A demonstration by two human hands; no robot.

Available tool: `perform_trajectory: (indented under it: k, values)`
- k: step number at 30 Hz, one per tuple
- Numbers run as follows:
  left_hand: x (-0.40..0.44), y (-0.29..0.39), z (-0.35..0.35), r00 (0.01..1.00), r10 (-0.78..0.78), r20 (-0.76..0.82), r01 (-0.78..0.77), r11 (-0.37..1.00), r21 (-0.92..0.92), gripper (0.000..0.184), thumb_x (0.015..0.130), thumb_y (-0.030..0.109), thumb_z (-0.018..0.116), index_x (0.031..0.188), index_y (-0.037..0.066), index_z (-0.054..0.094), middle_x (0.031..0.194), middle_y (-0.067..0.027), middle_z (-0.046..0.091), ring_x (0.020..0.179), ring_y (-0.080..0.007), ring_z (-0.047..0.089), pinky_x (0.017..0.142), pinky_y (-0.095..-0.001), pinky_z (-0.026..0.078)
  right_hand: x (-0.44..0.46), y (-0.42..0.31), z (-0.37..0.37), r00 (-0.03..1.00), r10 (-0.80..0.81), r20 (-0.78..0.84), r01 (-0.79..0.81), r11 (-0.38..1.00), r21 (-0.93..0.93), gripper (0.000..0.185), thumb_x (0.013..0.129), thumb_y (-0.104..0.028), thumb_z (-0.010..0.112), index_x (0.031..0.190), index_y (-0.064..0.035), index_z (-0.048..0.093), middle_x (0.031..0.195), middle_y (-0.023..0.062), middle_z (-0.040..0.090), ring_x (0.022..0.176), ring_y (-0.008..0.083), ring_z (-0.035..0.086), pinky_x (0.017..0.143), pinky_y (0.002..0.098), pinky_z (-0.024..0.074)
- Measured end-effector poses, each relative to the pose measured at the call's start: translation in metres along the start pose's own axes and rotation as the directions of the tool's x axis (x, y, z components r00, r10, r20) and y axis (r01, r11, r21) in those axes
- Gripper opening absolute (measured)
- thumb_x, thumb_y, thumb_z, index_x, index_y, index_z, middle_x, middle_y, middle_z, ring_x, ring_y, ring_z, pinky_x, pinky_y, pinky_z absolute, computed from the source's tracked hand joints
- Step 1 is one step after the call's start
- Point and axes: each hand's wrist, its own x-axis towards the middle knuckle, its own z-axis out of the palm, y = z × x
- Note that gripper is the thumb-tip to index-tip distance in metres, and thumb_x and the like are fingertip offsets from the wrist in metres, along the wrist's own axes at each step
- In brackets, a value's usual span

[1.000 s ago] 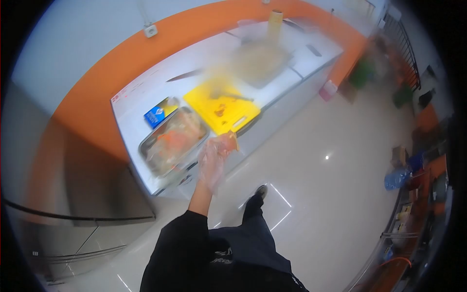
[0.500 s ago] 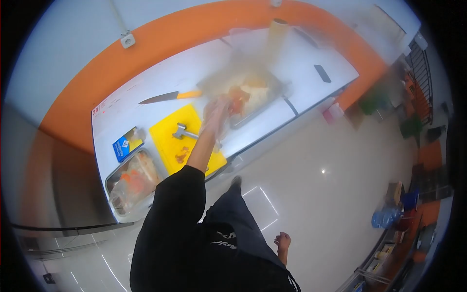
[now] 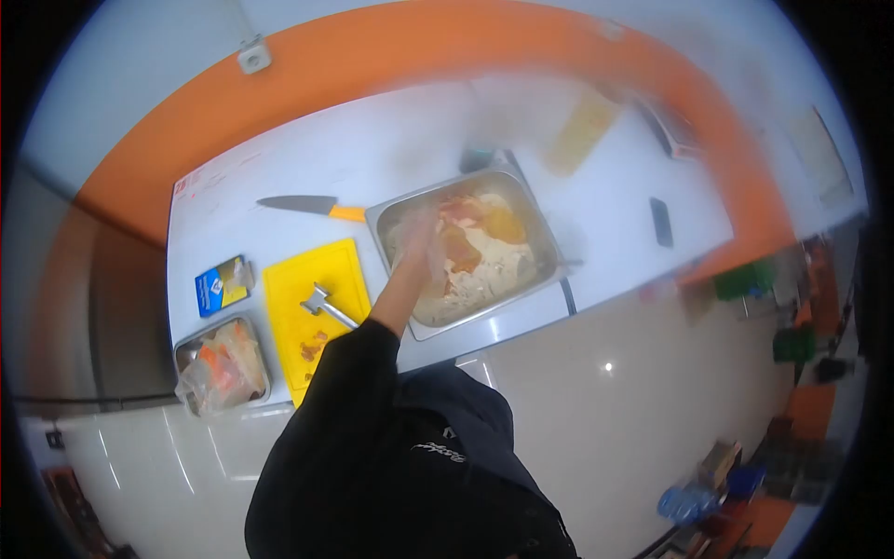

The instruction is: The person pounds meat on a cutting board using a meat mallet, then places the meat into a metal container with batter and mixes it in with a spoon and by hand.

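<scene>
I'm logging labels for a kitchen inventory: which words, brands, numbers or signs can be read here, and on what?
No text reads with certainty.
Blue-and-yellow rectangular box: print too small and blurred to read.
White rectangular tabletop, far-left corner: red marks, too blurred to read.
Black cloth garment: white slanted lettering, too blurred to read.

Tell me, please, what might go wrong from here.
With the left grip at the metal tray, white powder might spill over the rim. The black sleeve could catch the mallet, whose handle runs up to it. The knife, handle close to the tray, could be bumped.
</scene>
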Motion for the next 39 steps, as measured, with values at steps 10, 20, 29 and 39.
perform_trajectory:
  k: [10,20,29,39]
  values:
    - [-0.156,-0.058,-0.111,0.746,-0.008,-0.666,-0.076,0.992,-0.098,0.037,0.092,0.025,0.060,0.120,0.003,0.056,0.116,-0.0085,0.059,0.106,-0.0179,0.058,0.097,-0.0297,0.044,0.105,-0.204,-0.079,0.815,-0.086,0.573,0.534,0.496,-0.684,0.033,0.088,-0.031,0.059,0.090,0.0014,0.062,0.070,0.0170,0.064,0.070,0.0305,0.065,0.067,0.0416,0.0509]
    - [-0.350,-0.163,-0.145,0.330,-0.509,-0.795,-0.425,0.672,-0.607,0.044,0.093,0.015,0.055,0.131,-0.004,0.045,0.123,-0.0142,0.057,0.117,-0.0224,0.056,0.105,-0.0333,0.042,0.007,-0.335,0.031,0.512,0.087,0.855,0.837,-0.276,-0.473,0.037,0.087,-0.035,0.060,0.083,0.0015,0.063,0.067,0.0189,0.063,0.072,0.0349,0.065,0.071,0.0452,0.0487]
    - [-0.529,-0.335,-0.178,0.006,-0.608,-0.794,-0.749,0.524,-0.407,0.035,0.092,0.012,0.057,0.123,-0.004,0.051,0.113,-0.0151,0.063,0.104,-0.0231,0.063,0.093,-0.0312,0.051,-0.349,-0.347,0.218,-0.663,0.079,0.744,0.749,0.065,0.660,0.042,0.082,-0.019,0.073,0.056,-0.0049,0.044,0.051,0.0123,0.047,0.048,0.0241,0.050,0.046,0.0355,0.0369]
    - [-0.683,-0.339,-0.086,-0.470,-0.734,-0.490,-0.836,0.548,-0.019,0.043,0.092,0.011,0.059,0.131,-0.001,0.045,0.118,-0.0163,0.060,0.111,-0.0244,0.059,0.097,-0.0308,0.049,-0.623,-0.188,-0.006,-0.204,0.450,-0.869,-0.334,0.803,0.494,0.029,0.090,-0.022,0.054,0.114,-0.0150,0.070,0.116,0.0015,0.068,0.102,0.0237,0.067,0.082,0.0434,0.0551]
